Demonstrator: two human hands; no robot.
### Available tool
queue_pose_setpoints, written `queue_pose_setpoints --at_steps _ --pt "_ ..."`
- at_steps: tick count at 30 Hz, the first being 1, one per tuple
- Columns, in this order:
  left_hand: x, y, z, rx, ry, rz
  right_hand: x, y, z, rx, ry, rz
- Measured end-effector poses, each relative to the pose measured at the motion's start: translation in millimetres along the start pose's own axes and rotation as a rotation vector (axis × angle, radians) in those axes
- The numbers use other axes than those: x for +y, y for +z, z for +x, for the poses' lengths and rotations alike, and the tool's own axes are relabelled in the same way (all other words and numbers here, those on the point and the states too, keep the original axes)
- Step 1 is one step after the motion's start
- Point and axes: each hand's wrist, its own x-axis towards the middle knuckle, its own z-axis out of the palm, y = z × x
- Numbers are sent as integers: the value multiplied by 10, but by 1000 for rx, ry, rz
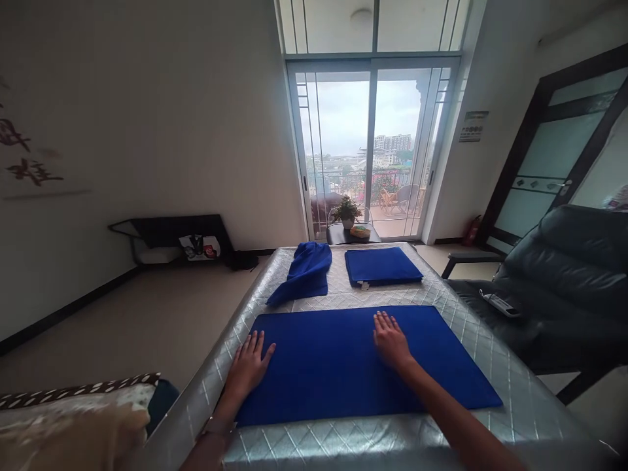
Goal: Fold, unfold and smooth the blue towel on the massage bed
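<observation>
A blue cloth (333,366) lies spread flat as a wide rectangle on the table's near half. On its left edge rests my left hand (249,366), palm down with the fingers spread. My right hand (391,339) lies flat on the cloth right of the middle, fingers stretched toward the far edge. Neither hand grips anything. Beyond the spread cloth, a crumpled blue cloth (307,271) sits at the far left. Beside it on the right is a neat stack of folded blue cloth (383,265) with a small white tag at its front edge.
A silver quilted cover (275,446) drapes the table. Right of it stands a dark armchair (579,281) with a white remote-like device (499,303) on its seat. Behind the table, a small stand holds a potted plant (347,212). Bags and fabric (73,425) lie at the lower left.
</observation>
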Motion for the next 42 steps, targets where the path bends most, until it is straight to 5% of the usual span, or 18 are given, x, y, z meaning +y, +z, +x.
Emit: queue_pose_setpoints --at_steps 4,7,10,19,23,28,31,35,40,42 --pt "1 11 3 22 -4 -30 -711 152 -85 -119 -133 136" --pt "-22 29 5 31 0 -45 -726 200 -120 -172 -112 153" --pt "-25 41 2 12 -1 -52 -358 184 -181 -171 -47 115" --pt "-11 -2 40 62 9 -25 1431 29 -536 -93 351 -157" --pt "758 -194 -22 70 84 -60 1613 85 -577 -61 346 -159" --pt "2095 -354 -287 -130 486 -203 1604 147 -565 -50 338 -169" --pt "2352 -364 -403 -187 573 -226 1622 149 -572 -43 331 -169" --pt "1835 -305 -440 -190 464 -175 1622 133 -579 -40 319 -173" --pt "497 -113 -531 -103 178 -33 1588 86 -575 -39 322 -190" --pt "55 -29 -609 -25 163 18 1557 49 -575 -51 332 -205"
